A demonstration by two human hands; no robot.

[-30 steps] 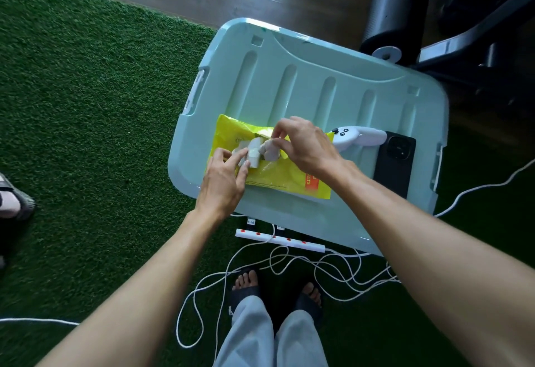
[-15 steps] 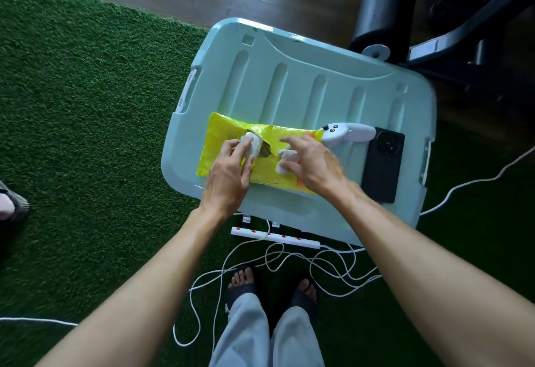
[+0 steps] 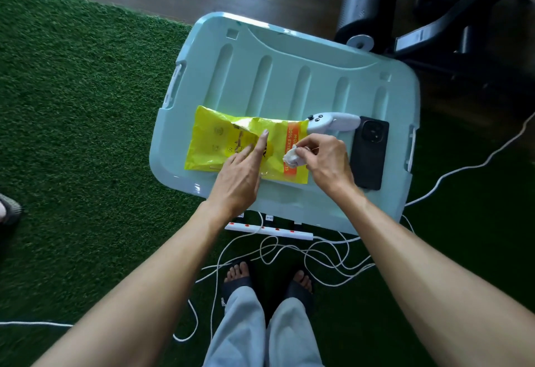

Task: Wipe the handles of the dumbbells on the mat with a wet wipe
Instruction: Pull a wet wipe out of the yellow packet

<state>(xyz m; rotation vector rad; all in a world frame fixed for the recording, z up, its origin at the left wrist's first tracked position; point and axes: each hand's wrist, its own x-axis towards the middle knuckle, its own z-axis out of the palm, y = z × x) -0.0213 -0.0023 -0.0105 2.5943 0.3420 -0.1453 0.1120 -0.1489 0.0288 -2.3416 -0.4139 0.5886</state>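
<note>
A yellow wet-wipe pack (image 3: 214, 142) lies flat on the pale blue lid of a storage box (image 3: 289, 77). My left hand (image 3: 240, 172) presses on the pack with straight fingers, the index finger reaching toward its flap. My right hand (image 3: 324, 161) pinches a crumpled white wet wipe (image 3: 292, 156) just above the pack's orange right end. No dumbbells are in view.
A white controller (image 3: 335, 122) and a black phone (image 3: 369, 152) lie on the lid's right side. A white power strip (image 3: 269, 229) and tangled white cables (image 3: 289, 256) lie on the green turf by my sandalled feet. Dark equipment stands at the back right. A shoe shows at the left edge.
My right hand has pulled the wipe free of the pack and moved it to the right. My left hand has flattened onto the pack, letting go of the flap.
</note>
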